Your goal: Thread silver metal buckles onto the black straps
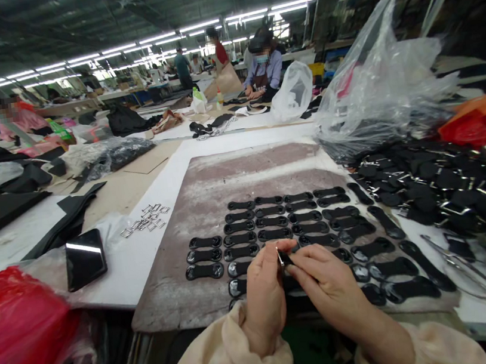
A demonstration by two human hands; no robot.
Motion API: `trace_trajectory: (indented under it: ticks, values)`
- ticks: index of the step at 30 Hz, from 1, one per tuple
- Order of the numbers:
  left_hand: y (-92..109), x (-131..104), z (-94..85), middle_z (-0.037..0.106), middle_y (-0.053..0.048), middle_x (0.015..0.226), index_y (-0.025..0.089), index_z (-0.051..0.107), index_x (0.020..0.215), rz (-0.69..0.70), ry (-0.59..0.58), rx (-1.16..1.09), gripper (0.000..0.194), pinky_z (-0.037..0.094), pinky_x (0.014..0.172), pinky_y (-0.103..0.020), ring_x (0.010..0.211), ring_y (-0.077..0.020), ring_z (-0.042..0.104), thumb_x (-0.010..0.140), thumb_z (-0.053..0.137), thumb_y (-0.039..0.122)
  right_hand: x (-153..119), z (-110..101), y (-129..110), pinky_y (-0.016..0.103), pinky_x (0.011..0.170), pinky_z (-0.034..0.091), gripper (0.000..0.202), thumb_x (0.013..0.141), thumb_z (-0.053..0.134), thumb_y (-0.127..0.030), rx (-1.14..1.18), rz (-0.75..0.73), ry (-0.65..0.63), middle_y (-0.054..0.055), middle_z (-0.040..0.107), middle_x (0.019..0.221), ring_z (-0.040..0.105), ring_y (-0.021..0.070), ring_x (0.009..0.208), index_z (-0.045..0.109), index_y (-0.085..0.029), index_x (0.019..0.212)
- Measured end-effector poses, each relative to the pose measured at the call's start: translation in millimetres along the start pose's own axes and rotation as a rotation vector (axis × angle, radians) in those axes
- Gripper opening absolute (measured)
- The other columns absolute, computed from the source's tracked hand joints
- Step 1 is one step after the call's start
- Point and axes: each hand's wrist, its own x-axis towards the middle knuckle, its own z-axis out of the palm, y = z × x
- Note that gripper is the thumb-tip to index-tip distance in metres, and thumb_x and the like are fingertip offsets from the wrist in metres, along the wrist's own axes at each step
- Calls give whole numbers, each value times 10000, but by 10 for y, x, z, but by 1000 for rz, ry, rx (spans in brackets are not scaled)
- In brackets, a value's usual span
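Note:
My left hand (265, 290) and my right hand (329, 281) meet over the near edge of a worn brown board (168, 295). Pinched between the left fingers is a small metal buckle (279, 256), seen edge-on. The right fingertips grip a short black strap piece (286, 258) at the buckle; whether it passes through the buckle is hidden by my fingers. Rows of flat black dumbbell-shaped pieces (205, 271) lie on the board around and beyond my hands, several with shiny wet-looking ends. Both wrists come out of cream sleeves.
Loose metal buckles (144, 220) lie on white paper at left, near a black phone (84, 259) and a red plastic bag (15, 334). To the right are a heap of black pieces with buckles (442, 184), scissors (463, 271) and a clear plastic bag (373, 79). A co-worker (264, 67) sits across the table.

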Motion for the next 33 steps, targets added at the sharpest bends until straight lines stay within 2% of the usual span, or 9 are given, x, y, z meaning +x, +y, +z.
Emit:
trace_trajectory:
  ticks: [6, 9, 14, 20, 23, 25, 27, 29, 33]
  values:
    - [17, -1, -56, 668, -89, 1113, 181, 660, 1074, 62, -94, 204, 275, 386, 984, -313, 1076, -204, 575, 831, 606, 297, -5, -38, 2, 365, 744, 452, 190, 945, 432, -194, 38, 37, -4, 67, 580, 867, 537, 213, 839, 609, -187, 874]
    - [79, 14, -101, 644, -89, 1150, 196, 622, 1166, 173, -164, 432, 340, 384, 979, -316, 1066, -209, 569, 832, 594, 254, -17, -81, 2, 377, 744, 439, 202, 949, 436, -206, -18, 30, -18, 66, 575, 863, 522, 216, 831, 605, -182, 840]
    - [151, 31, -132, 628, -93, 1103, 202, 573, 1242, 361, -194, 767, 395, 353, 979, -303, 1046, -211, 539, 849, 551, 237, -37, -91, -14, 377, 735, 430, 208, 950, 424, -184, -25, 2, -7, 58, 582, 862, 523, 211, 806, 619, -191, 878]
    - [228, 79, -182, 648, -86, 1105, 194, 569, 1249, 313, -314, 844, 414, 431, 849, -272, 939, -207, 593, 844, 561, 282, -47, -111, 14, 379, 749, 422, 183, 948, 429, -169, -52, -64, 0, 69, 596, 893, 524, 214, 828, 611, -183, 935]
    - [319, 114, -229, 693, -35, 839, 181, 527, 1289, 166, -431, 914, 468, 461, 764, -291, 750, -190, 614, 849, 550, 340, -52, -148, 11, 370, 732, 417, 203, 950, 426, -187, -78, -71, -28, 70, 586, 864, 513, 213, 814, 613, -174, 870]
    - [359, 134, -253, 685, -13, 755, 177, 523, 1292, 76, -490, 983, 477, 476, 749, -311, 718, -193, 618, 865, 511, 388, -56, -147, -2, 353, 727, 414, 224, 950, 428, -189, -33, -51, -58, 56, 572, 822, 512, 201, 797, 611, -177, 821]
    - [352, 140, -265, 700, -46, 905, 169, 536, 1279, 93, -474, 1033, 468, 465, 842, -340, 872, -221, 627, 882, 470, 410, -57, -112, -15, 331, 721, 412, 242, 950, 435, -185, 55, -15, -82, 38, 558, 783, 516, 185, 774, 606, -181, 778]
    - [292, 128, -262, 659, -84, 1092, 165, 505, 1303, 197, -390, 1066, 469, 420, 940, -352, 1036, -231, 581, 899, 443, 394, -55, -53, -21, 306, 708, 415, 243, 946, 447, -184, 155, 42, -74, 27, 556, 771, 526, 171, 758, 606, -183, 762]
    - [103, 71, -233, 644, -91, 1069, 166, 482, 1301, 466, -159, 1067, 429, 448, 911, -329, 981, -194, 594, 900, 464, 315, -41, 55, -17, 267, 670, 423, 222, 929, 477, -175, 285, 155, -10, 15, 570, 766, 547, 157, 739, 626, -192, 766]
